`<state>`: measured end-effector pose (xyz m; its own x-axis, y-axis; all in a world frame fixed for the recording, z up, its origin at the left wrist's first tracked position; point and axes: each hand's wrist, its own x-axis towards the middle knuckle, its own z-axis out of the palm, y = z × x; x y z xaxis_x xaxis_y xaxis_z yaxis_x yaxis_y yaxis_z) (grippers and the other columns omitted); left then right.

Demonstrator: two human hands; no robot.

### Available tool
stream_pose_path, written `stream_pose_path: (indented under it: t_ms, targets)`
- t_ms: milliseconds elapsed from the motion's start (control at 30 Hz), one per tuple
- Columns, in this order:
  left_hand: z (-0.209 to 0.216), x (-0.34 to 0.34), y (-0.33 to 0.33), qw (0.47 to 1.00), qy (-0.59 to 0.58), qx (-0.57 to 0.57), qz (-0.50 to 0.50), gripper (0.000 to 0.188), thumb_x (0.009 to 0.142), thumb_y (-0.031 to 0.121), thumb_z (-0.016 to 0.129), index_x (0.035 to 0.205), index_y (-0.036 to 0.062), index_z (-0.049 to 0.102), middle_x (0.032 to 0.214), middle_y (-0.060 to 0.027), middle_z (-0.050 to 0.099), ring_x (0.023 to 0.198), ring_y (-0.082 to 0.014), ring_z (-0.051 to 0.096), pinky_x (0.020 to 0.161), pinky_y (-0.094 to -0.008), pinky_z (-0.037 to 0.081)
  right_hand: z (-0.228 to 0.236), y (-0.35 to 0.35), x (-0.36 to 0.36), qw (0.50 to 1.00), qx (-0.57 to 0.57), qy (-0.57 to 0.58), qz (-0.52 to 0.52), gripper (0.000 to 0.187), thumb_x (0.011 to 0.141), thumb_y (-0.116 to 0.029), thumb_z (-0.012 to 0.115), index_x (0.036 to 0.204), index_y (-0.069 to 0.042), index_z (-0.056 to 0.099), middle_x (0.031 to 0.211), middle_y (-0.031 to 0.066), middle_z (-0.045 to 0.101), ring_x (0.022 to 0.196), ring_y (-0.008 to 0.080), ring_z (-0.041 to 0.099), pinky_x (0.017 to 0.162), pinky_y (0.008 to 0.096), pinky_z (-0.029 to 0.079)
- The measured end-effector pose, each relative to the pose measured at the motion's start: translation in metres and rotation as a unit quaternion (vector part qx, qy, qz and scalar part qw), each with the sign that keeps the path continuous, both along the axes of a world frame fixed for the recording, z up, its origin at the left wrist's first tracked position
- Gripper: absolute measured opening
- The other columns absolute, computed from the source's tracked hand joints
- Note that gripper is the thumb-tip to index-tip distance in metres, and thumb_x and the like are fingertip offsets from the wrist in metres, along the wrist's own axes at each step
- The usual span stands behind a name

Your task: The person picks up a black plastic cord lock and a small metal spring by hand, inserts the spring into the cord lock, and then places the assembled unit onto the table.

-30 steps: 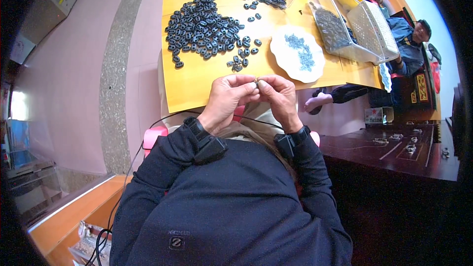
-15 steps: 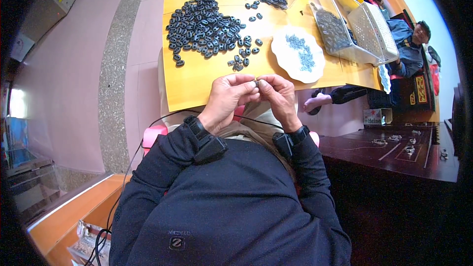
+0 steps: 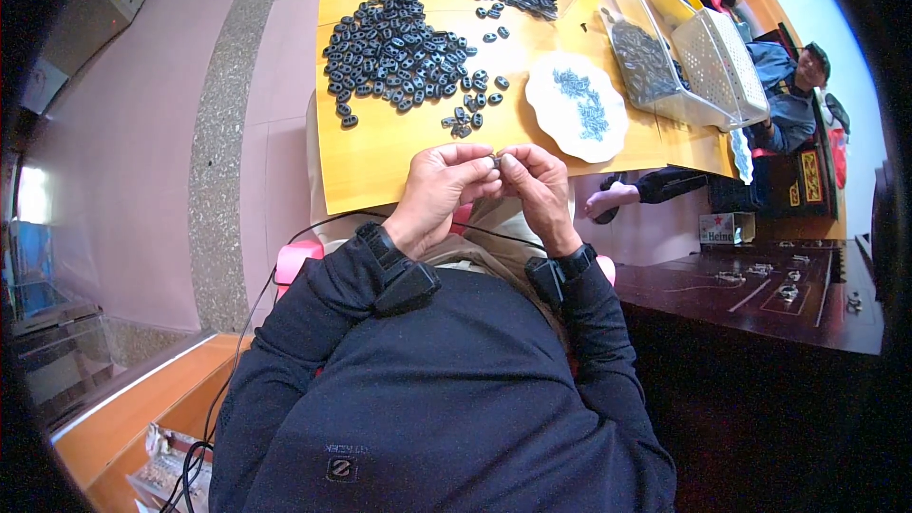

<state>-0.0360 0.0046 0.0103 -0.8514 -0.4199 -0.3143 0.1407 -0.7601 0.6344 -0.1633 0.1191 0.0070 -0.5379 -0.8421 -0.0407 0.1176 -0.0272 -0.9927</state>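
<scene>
My left hand (image 3: 435,192) and my right hand (image 3: 538,188) meet fingertip to fingertip just over the table's near edge. Both are closed in a pinch around something tiny and dark, mostly hidden by the fingers, so its kind cannot be told. Beyond them lies a small cluster of black pieces (image 3: 462,121). Farther left spreads a large pile of black oval two-holed plastic pieces (image 3: 404,62). To the right of the cluster is a white scalloped plate (image 3: 543,112) bearing many small blue-grey metallic-looking parts (image 3: 591,114).
A clear plastic bin (image 3: 655,104) with dark pieces stands right of the plate, beside a white perforated basket (image 3: 727,66). Another person (image 3: 784,95) sits at the far right. A dark wooden surface (image 3: 684,285) with small metal items lies at right; a black cable (image 3: 249,309) runs past my left arm.
My hands keep nearly the same pinch, with only a slight shift of the fingers. The view has moved a little; the pieces on the table look unchanged.
</scene>
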Motion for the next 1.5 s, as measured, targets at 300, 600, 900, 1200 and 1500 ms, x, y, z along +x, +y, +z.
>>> stream_pose_path:
  t_ms: [300,600,900,1200,1500]
  targets:
    - [0.001,0.001,0.000,1.000,-0.019,-0.021,0.008,0.018,0.090,0.003,0.062,0.106,-0.0045,0.059,0.093,-0.0107,0.066,0.078,-0.0167,0.068,0.072,-0.0279,0.059,-0.006,0.001,-0.003,0.999,0.006,0.043,0.011,0.016,0.095,-0.014,0.060,0.101,0.001,0.063,0.086,0.0040,0.067,0.070,0.0079,0.062,0.064,0.0213,0.054]
    - [0.004,0.001,-0.002,0.999,-0.026,-0.026,0.017,0.018,0.089,0.002,0.062,0.105,-0.0049,0.059,0.095,-0.0109,0.065,0.081,-0.0175,0.067,0.076,-0.0288,0.059,0.001,-0.004,0.004,0.999,0.004,0.043,-0.013,0.017,0.093,-0.013,0.062,0.098,0.003,0.068,0.083,0.0010,0.068,0.074,0.0048,0.059,0.064,0.0200,0.049]
    - [0.007,0.003,-0.014,0.992,0.011,-0.022,0.122,0.020,0.090,0.000,0.060,0.109,-0.0063,0.057,0.096,-0.0117,0.064,0.083,-0.0174,0.066,0.078,-0.0293,0.059,0.019,-0.025,-0.018,0.919,0.054,0.390,-0.006,0.017,0.090,-0.006,0.064,0.105,0.001,0.065,0.075,0.0006,0.061,0.064,0.0044,0.056,0.055,0.0219,0.046]
    - [-0.001,0.002,-0.018,0.987,-0.008,-0.023,0.158,0.017,0.090,0.002,0.061,0.106,-0.0047,0.058,0.094,-0.0103,0.064,0.081,-0.0158,0.066,0.076,-0.0283,0.059,0.022,-0.053,-0.014,0.791,0.176,0.586,-0.003,0.024,0.084,-0.011,0.061,0.106,-0.006,0.066,0.090,0.0145,0.064,0.081,0.0339,0.064,0.071,0.0416,0.051]
    - [0.000,0.002,-0.019,0.988,-0.008,-0.020,0.156,0.016,0.090,0.002,0.061,0.104,-0.0044,0.058,0.093,-0.0098,0.064,0.080,-0.0159,0.066,0.076,-0.0283,0.060,0.017,-0.048,-0.020,0.814,0.146,0.562,-0.001,0.020,0.078,-0.015,0.067,0.096,-0.005,0.065,0.088,0.0136,0.065,0.082,0.0357,0.064,0.071,0.0414,0.051]
